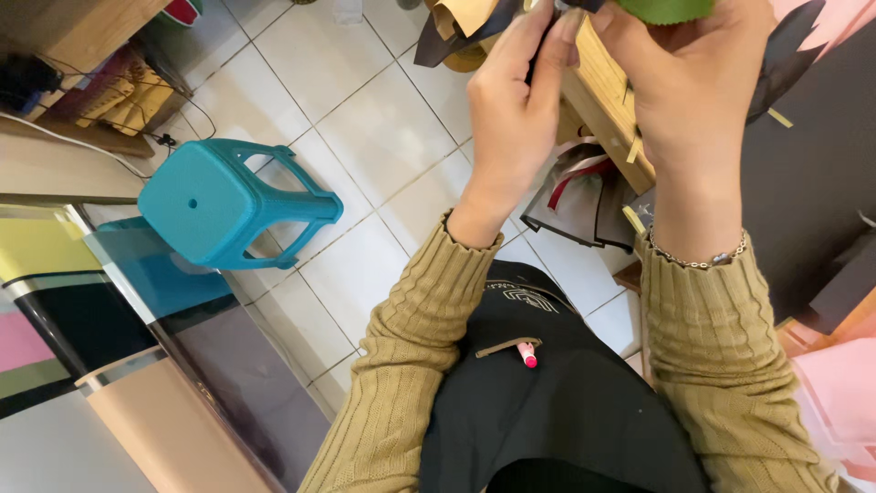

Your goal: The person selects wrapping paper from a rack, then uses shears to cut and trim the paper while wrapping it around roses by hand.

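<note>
- The left hand (516,110) is raised to the top edge of the view, fingers drawn together and pinching a dark strip (547,36); its fingertips are cut off by the frame, so where exactly they grip cannot be seen.
- The right hand (693,91) is beside it, back towards the camera, fingers curled round a green piece (666,9) at the top edge. Only the lower rim of that piece shows; its shape cannot be told.
- The two hands touch or nearly touch at the fingertips, right where the frame cuts them.
- A chain bracelet (698,260) sits on the right wrist, just above the olive ribbed sleeve (721,356).
- Behind the hands, tan and dark paper scraps (461,23) hang at the top edge, partly hidden by the left hand.
- A wooden shelf (607,100) runs between the hands; much of it is covered by the right hand and forearm.
- Below it lie dark folded sheets (575,205) with a red streak, hard to make out.
- A large black sheet (803,183) fills the right side; pink sheets (839,393) are cut off at the right edge.
- A pink-tipped pen (526,354) pokes from a pocket of the black apron (566,411).
- A teal stool (224,205) stands on the tiled floor (383,128), well apart from the hands.
</note>
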